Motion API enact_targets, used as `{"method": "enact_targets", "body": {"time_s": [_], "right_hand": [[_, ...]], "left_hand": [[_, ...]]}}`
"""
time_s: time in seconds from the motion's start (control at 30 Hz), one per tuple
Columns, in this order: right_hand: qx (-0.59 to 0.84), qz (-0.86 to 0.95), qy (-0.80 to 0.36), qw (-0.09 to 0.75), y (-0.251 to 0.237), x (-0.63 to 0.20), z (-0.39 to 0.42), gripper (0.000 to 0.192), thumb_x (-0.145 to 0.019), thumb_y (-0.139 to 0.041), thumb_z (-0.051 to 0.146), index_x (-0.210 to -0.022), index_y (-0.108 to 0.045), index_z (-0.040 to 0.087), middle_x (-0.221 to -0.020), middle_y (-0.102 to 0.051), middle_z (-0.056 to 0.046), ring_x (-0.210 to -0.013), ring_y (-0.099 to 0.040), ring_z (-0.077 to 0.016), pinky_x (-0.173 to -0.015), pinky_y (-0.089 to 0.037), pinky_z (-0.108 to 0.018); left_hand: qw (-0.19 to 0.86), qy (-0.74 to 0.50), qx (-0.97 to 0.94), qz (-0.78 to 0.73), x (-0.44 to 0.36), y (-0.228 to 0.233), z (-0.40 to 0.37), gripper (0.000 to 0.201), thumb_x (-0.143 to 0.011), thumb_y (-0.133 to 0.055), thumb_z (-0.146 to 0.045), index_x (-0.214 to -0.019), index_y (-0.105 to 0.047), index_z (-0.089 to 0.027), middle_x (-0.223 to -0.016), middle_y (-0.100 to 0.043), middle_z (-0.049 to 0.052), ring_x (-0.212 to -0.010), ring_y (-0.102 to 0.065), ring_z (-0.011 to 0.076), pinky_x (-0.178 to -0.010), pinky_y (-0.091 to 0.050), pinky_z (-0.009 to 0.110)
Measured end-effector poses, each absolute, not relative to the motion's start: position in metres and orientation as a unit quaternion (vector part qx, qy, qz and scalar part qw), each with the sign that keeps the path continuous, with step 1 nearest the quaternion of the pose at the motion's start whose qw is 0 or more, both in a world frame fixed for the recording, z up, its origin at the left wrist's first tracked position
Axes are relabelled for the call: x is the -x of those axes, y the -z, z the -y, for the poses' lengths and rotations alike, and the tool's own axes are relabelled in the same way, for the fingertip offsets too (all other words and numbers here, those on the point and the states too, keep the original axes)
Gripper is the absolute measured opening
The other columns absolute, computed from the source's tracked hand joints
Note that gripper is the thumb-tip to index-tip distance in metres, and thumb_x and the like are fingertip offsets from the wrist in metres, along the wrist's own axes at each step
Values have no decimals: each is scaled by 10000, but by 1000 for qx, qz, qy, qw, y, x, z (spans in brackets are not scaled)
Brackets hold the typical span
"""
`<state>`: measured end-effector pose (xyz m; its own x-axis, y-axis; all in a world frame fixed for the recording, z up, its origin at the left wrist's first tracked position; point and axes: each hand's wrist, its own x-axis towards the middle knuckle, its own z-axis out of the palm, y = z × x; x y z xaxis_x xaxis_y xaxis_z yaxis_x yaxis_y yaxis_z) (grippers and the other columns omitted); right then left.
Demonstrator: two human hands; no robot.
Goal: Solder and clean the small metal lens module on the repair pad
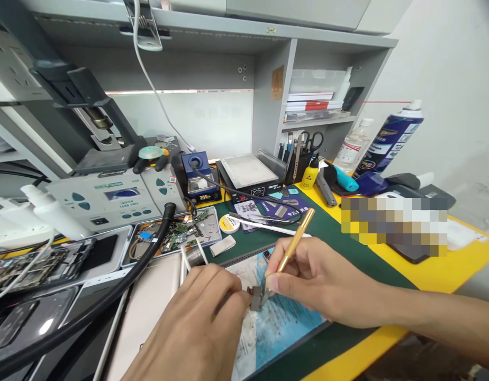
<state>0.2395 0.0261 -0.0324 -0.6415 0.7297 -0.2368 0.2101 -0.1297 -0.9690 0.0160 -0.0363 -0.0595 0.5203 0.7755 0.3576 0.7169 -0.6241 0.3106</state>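
Observation:
Low in the middle, my left hand (207,317) is closed, thumb and finger pinching a small grey block-like electronic part (257,299) with a coppery edge. My right hand (316,275) grips a gold-handled craft knife (295,241) like a pen, the handle slanting up to the right. Its thin grey tip meets or nearly meets the part's right side; contact is too small to tell. Both hands are just above a blue-and-white printed work pad (284,338). My left fingertips are partly hidden behind that hand.
A green mat (347,259) lies under the pad. To the left are a solder spool (195,255), a tray of circuit boards (210,225), and a thick black hose (149,259) crossing phones. Behind stand a soldering station (200,180) and a black box-shaped device (250,172).

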Motion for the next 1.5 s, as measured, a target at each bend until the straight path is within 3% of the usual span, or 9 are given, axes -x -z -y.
{"method": "enact_targets", "body": {"time_s": [1.5], "right_hand": [[359, 656, -628, 215, 39, -240, -24, 216, -839, -754, 278, -830, -559, 185, -628, -398, 70, -565, -333, -99, -501, -231, -252]], "left_hand": [[50, -237, -872, -425, -23, 55, 34, 164, -969, -486, -129, -832, -561, -178, -892, -612, 40, -822, -555, 192, -708, -511, 366]]}}
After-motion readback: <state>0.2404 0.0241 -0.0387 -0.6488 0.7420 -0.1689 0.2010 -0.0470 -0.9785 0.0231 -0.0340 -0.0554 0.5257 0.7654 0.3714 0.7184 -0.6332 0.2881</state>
